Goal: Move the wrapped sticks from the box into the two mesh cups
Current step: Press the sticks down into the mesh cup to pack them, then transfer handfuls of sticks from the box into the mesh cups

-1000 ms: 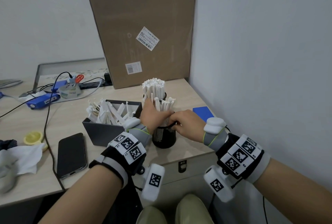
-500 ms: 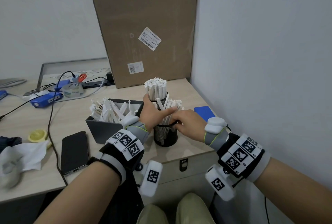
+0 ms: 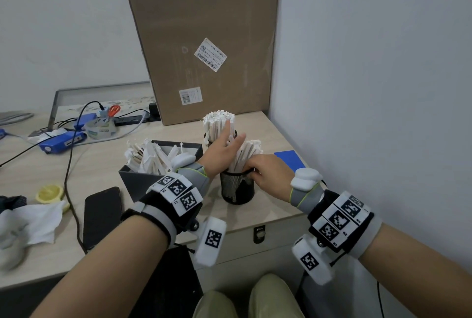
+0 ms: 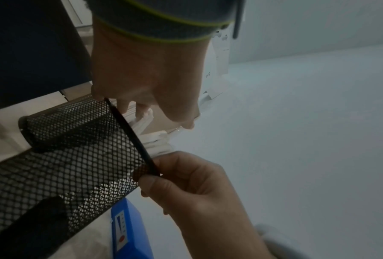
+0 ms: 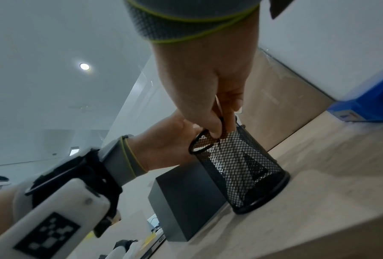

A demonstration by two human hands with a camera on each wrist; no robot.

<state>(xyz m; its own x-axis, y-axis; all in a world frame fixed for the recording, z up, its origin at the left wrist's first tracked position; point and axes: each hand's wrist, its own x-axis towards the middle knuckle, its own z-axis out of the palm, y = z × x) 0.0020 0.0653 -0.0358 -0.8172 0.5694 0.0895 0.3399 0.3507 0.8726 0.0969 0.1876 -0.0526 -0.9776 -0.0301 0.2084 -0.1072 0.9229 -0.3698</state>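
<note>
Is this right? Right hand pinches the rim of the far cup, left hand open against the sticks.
Not quite. The right hand pinches the rim of the near cup, not the far cup; the right wrist view shows it. The left hand is open against the sticks.

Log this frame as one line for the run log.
stage: filling near cup | left hand: open, flat against sticks | right hand: pinches near cup rim | far cup: full | box: sticks left
</note>
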